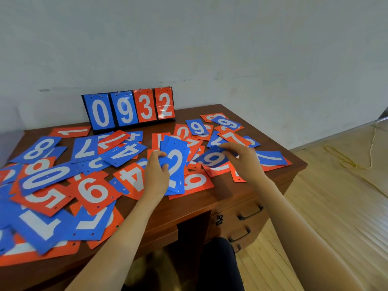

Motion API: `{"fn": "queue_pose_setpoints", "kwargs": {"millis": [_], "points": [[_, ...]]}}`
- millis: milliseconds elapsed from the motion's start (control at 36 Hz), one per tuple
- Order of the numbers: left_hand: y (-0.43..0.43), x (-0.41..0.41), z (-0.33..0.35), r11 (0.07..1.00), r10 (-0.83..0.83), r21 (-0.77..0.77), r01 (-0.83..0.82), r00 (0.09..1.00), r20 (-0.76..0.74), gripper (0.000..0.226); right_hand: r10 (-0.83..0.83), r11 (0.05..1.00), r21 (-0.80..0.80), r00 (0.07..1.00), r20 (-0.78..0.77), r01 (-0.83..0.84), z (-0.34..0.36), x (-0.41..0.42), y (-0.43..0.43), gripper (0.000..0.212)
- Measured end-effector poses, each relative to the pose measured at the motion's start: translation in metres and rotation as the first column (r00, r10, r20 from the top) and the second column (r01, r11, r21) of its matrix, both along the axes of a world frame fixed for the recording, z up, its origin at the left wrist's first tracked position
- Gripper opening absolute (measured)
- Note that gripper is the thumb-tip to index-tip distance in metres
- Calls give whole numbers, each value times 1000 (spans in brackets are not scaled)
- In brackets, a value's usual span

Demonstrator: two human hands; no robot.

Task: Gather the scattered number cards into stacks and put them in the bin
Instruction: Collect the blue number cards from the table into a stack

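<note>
Blue and red number cards lie scattered over the brown wooden desk (210, 206). My left hand (156, 175) grips a small stack of blue cards (177, 164), a white 2 on top, held just above the desk's middle. To its right, my right hand (243, 158) pinches a single blue 9 card (212, 159), lifted slightly off the red cards beneath. Large piles of cards cover the desk's left half, such as a red 9 card (94, 191) and a blue 0 card (46, 177). No bin is in view.
A flip scoreboard (129, 109) reading 0932 stands at the desk's back edge against the white wall. Drawers with dark handles (251, 213) sit at the desk's front right. Wooden floor with a yellow cord (348, 158) lies to the right.
</note>
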State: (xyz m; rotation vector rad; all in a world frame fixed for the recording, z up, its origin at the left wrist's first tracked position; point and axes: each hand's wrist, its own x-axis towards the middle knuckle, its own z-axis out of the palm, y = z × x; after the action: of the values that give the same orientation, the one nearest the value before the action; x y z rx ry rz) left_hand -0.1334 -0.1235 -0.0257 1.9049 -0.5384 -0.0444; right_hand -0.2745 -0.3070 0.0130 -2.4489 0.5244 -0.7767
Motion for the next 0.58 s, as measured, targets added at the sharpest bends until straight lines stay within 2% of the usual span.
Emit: {"fn": "queue_pose_setpoints", "kwargs": {"millis": [139,194,278,333,444,583], "points": [[5,6,8,997,-7,-74,10,999,42,25,78,994,63,991,106,-85,36,20,0,25],[6,10,13,995,-9,-103,15,999,53,26,143,972,173,983,117,-161,49,23,-2,24],[7,14,18,991,-37,-126,44,997,61,24,232,889,363,959,164,-278,62,23,-1,26],[6,16,21,991,-64,-118,70,996,58,24,240,862,412,954,179,-294,66,22,1,22],[-1,11,24,972,-199,-131,194,980,-28,25,241,843,459,960,144,-280,59,25,2,16],[-15,-9,28,927,-341,-235,292,918,-204,21,151,943,298,988,21,-150,33,32,4,14]]}}
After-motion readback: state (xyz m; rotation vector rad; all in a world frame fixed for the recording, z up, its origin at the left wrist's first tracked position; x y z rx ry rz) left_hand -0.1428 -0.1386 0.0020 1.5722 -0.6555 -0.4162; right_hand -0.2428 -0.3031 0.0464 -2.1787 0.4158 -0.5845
